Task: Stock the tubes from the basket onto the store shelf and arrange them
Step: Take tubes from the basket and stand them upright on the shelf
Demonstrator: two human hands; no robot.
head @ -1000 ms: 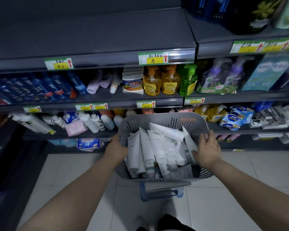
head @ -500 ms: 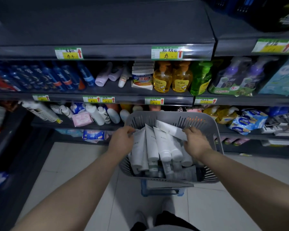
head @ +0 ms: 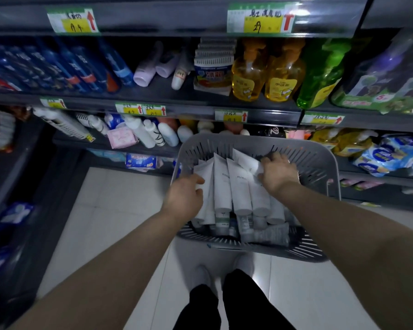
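A grey slotted basket stands in front of the store shelf, low, just before the person's legs. It is full of white tubes, most of them lying side by side with the caps toward the person and the flat crimped ends toward the shelf. Some more tubes lie crosswise under them at the near wall of the basket.

Both hands are inside the basket. The left hand is at the left side of the pile; its grip is closed around the leftmost tube, with the thumb on top of it. The right hand is at the far right part of the pile, palm down. Its fingers lie on one tube that is tilted across the others (the flat end points up and to the left). I cannot tell if this grip really clenches the tube or only rests on it.

On the shelf above the basket there are yellow pump bottles, a green bottle, blue packs at the left and pale tubes lying down in the middle. Yellow price tags are fixed along the shelf edges. The floor is of light tiles.
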